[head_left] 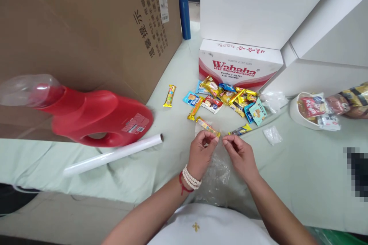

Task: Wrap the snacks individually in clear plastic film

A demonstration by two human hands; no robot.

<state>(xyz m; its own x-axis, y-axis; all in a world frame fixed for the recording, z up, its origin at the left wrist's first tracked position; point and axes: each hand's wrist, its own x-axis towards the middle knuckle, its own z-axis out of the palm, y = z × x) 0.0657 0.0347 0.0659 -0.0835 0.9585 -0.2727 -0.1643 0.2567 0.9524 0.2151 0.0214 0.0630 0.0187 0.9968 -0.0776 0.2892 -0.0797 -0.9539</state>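
Red-white carton (238,61): "Wahaha", "PURIFIED WATER". Brown cardboard box (86,26): Chinese print "温馨提示".

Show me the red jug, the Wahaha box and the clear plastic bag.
red jug (113,115): head view, on its body above the handle.
Wahaha box (234,69): head view, on its printed front face.
clear plastic bag (215,176): head view, on the crumpled film near its middle.

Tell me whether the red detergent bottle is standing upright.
No, the red detergent bottle lies on its side on the green sheet, next to the white roll.
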